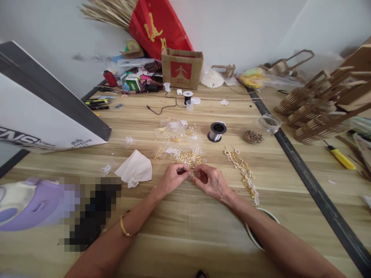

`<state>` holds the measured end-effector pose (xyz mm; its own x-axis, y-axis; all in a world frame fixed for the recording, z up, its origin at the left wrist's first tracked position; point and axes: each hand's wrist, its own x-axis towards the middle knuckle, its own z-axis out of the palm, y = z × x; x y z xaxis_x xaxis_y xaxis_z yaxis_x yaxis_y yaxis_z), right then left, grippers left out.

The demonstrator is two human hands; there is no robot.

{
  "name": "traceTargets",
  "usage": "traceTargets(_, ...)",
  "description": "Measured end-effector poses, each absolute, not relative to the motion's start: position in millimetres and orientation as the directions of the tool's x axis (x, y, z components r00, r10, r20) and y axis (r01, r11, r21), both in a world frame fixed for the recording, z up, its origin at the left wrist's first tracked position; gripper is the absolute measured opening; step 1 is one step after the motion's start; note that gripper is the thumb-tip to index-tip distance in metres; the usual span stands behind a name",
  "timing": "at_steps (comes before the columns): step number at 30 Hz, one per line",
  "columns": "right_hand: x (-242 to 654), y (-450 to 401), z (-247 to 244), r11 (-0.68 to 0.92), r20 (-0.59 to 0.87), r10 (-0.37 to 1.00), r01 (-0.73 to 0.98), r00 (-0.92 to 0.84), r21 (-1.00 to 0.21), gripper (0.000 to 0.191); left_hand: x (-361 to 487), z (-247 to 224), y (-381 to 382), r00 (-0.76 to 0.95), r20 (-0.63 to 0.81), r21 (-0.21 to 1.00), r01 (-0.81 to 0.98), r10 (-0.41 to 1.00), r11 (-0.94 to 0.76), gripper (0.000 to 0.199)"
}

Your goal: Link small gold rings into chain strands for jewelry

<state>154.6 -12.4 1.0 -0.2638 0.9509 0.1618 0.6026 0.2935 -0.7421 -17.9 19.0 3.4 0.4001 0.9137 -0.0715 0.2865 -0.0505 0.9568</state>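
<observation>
My left hand (174,177) and my right hand (212,180) meet at the fingertips over the wooden table (185,239). Both are pinched around something small and shiny, too tiny to name. Just beyond the fingers lies a pile of gold and silver beads and rings (187,156). Linked gold and silver chains (243,172) stretch along the table to the right of my right hand. Farther back, a spool of clear wire (217,132) stands upright. A crumpled white tissue (135,168) rests left of my left hand.
A glass jar of dark beads (254,136) lies at right, near small wooden baskets (310,112) and a yellow-handled tool (342,157). A bangle (251,235) is partly under my right forearm. At left stands a large white box (43,116); a paper bag (182,69) is behind.
</observation>
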Motion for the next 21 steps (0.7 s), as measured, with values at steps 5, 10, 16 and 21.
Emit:
traceTargets(5, 154.8, -13.1, -0.5, 0.321, 0.128, 0.935, 0.638, -0.33, -0.699, 0.007, -18.8, 2.5, 18.3, 0.402, -0.068, 0.959, 0.279, 0.913, -0.051, 0.01)
traceTargets(10, 160.7, -8.9, -4.1, 0.332, 0.12, 0.925, 0.61, -0.362, -0.72, 0.015, -20.1, -1.6, 19.8, 0.385, -0.131, 0.973, 0.226, 0.914, 0.044, 0.014)
traceTargets(16, 167.4, -4.6, -2.8, 0.357, 0.149, 0.916, 0.592, -0.372, -0.723, 0.018, -20.3, -3.5, 21.6, 0.35, -0.223, 0.967, -0.036, 0.91, 0.251, 0.02)
traceTargets(21, 169.1, -2.6, -0.1, 0.359, 0.194, 0.923, 0.564, -0.331, -0.744, 0.025, -20.2, -4.3, 20.7, 0.359, -0.242, 0.927, -0.19, 0.902, 0.324, 0.021)
